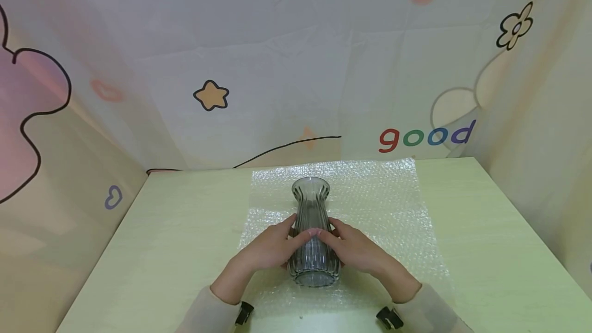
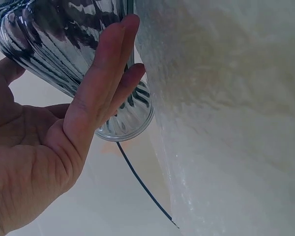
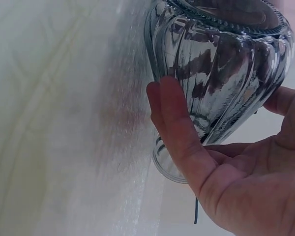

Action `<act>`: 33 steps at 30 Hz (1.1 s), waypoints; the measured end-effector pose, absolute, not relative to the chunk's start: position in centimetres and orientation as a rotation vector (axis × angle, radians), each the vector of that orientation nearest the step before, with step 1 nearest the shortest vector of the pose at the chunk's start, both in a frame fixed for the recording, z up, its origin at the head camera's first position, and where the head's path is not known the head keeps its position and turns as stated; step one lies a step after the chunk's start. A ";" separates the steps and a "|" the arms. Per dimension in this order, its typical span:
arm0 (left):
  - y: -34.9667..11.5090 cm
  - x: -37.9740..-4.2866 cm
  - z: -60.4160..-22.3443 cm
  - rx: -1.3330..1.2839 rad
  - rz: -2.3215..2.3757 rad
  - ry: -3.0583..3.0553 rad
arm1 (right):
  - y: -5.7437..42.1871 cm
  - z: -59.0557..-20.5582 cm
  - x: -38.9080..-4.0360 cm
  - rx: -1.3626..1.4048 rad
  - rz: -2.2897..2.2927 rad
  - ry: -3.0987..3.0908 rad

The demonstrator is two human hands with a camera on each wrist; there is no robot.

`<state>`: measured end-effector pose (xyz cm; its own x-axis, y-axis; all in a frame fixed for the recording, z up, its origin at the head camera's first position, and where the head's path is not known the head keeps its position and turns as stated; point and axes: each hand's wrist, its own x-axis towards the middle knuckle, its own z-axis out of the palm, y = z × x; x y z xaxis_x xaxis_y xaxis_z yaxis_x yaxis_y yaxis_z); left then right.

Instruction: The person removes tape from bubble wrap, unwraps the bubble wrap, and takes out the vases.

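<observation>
A ribbed, clear grey glass vase [image 1: 312, 258] lies lengthwise over a sheet of bubble wrap [image 1: 379, 204], its flared mouth pointing away from me and its base towards me. My left hand [image 1: 273, 245] holds it from the left, and my right hand [image 1: 358, 251] holds it from the right. Both thumbs rest on top of the glass and meet at the middle. The fingers curve round the sides of the vase [image 3: 221, 73], partly under it. Whether the vase touches the wrap or hangs just above it, I cannot tell.
The bubble wrap is spread flat on a pale green table [image 1: 185, 230], reaching its back edge. A printed curtain [image 1: 277, 66] stands behind and at both sides. Black clips [image 1: 390, 317] sit at the sleeve cuffs.
</observation>
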<state>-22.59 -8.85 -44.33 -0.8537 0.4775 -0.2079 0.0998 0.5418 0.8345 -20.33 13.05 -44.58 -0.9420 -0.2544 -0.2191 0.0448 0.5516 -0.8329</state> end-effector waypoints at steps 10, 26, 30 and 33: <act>-8.9 -22.6 -44.2 0.482 1.261 2.360 | 13.0 -44.4 -20.2 -0.205 -1.329 2.499; -8.8 -22.5 -43.4 0.482 1.215 2.446 | 13.1 -43.3 -20.3 -0.224 -1.314 2.506; -8.8 -22.4 -43.2 0.486 1.209 2.458 | 13.1 -43.2 -20.4 -0.224 -1.316 2.514; -8.7 -22.4 -43.2 0.488 1.188 2.477 | 13.1 -43.1 -20.3 -0.219 -1.325 2.511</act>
<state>-22.36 -8.73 -43.22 -0.8794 0.4479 -0.1613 0.1545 0.5889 0.7933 -20.32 13.08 -43.10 -0.9455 -0.2677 -0.1855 0.0020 0.5647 -0.8253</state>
